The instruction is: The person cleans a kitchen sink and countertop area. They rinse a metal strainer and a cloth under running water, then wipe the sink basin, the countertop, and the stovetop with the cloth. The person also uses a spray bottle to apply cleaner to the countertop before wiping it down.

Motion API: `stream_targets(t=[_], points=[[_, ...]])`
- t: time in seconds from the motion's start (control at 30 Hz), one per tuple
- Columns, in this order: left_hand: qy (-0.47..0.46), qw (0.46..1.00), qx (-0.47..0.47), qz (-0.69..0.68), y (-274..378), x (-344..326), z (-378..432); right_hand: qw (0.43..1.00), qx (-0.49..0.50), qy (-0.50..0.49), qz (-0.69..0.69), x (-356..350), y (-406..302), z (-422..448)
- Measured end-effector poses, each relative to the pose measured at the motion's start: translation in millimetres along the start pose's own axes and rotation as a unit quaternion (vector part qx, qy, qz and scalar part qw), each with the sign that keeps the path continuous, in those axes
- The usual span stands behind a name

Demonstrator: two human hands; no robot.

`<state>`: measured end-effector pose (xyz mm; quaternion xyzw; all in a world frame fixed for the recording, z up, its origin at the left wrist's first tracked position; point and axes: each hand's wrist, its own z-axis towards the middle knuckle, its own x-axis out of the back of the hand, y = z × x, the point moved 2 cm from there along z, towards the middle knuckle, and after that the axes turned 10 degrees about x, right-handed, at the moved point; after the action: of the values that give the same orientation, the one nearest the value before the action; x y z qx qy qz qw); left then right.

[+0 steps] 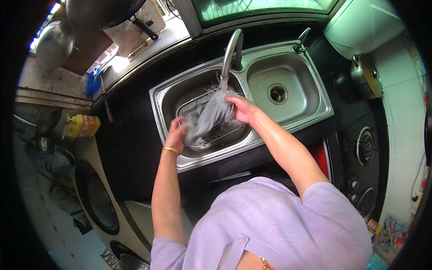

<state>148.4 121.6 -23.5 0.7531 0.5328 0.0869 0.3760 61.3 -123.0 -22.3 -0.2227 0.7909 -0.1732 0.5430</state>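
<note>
A wet grey cloth (212,113) is stretched between my two hands over the left basin of a double stainless steel sink (249,81). Water from the curved faucet (231,50) splashes on its upper right end, where my right hand (241,107) grips it. My left hand (177,133), with a gold bangle at the wrist, is at the lower left end; blur hides whether its fingers hold the cloth. Beneath the cloth lies a wire mesh drain basket (195,108) in the basin.
The right basin has a drain (277,93). A lidded steel pot (366,77) stands right of the sink, beyond it a gas hob (366,145). On the left are a yellow pump bottle (82,125) and a long-handled tool (106,101). Pans hang or stand at upper left.
</note>
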Motion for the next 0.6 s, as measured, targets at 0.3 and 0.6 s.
stream_targets(t=[0.3,0.6], points=[[0.069,0.711,-0.133,0.687,16,2,-24,0.826,-0.071,0.060,-0.556,18,-37,9],[0.271,0.484,-0.465,0.690,159,-39,-115,0.541,0.210,-0.115,-0.806,-72,-71,-44]])
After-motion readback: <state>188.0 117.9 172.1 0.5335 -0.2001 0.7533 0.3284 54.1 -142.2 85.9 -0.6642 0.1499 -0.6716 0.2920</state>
